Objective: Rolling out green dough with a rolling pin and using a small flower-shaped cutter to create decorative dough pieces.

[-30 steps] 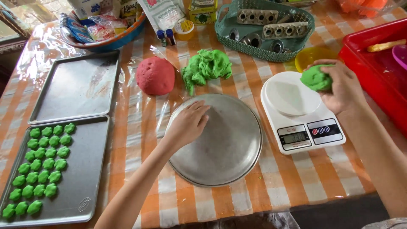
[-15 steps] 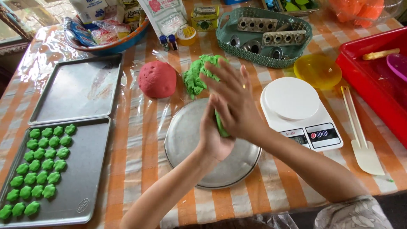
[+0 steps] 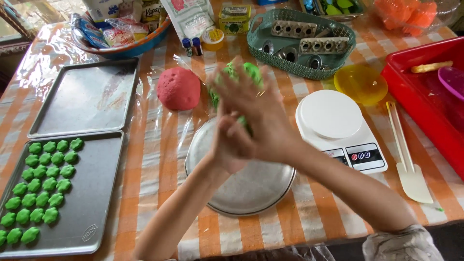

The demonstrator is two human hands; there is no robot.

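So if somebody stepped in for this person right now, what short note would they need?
Left hand and right hand: pressed together, palms around a small piece of green dough, above the round metal pan.
Green dough pile and red dough ball lie behind the pan; white scale is bare.
Done: rows of green shaped pieces fill part of the near baking tray.
Left: the far tray holds nothing.

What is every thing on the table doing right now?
Left hand: pressed to right hand.
Right hand: over the left.
Green dough piece: squeezed between palms.
Red dough ball: untouched.
Round metal pan: empty.
Kitchen scale: plate bare.
Upper tray: empty.
Lower tray: part-filled with green shapes.
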